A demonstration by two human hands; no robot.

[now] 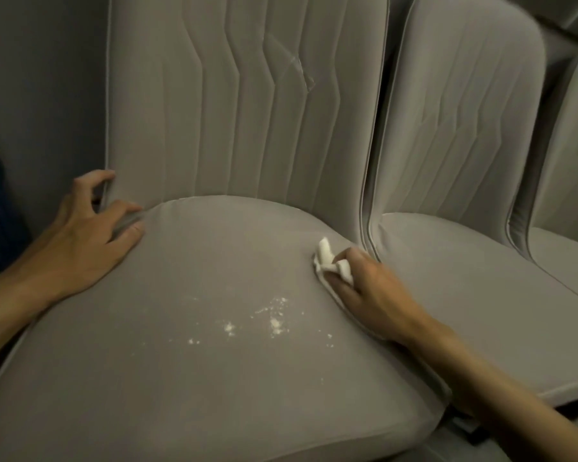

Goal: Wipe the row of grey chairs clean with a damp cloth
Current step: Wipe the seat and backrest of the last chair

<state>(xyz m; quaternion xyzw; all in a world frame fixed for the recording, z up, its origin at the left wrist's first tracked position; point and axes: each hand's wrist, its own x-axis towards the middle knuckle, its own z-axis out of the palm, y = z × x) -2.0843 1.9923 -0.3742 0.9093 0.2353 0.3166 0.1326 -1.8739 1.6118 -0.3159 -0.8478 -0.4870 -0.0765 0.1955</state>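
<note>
Grey chairs in a row; nearest seat has white crumbs unwiped. Right hand fingers clenched on cloth at seat's right edge. Left hand flat, released, bracing. Other chairs probably left.

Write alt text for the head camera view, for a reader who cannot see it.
A person's right hand presses a white cloth against the right edge of a grey chair seat, while the left hand rests at the seat's back left corner. White crumbs dot the middle of the seat; more grey chairs stand to the right.
</note>
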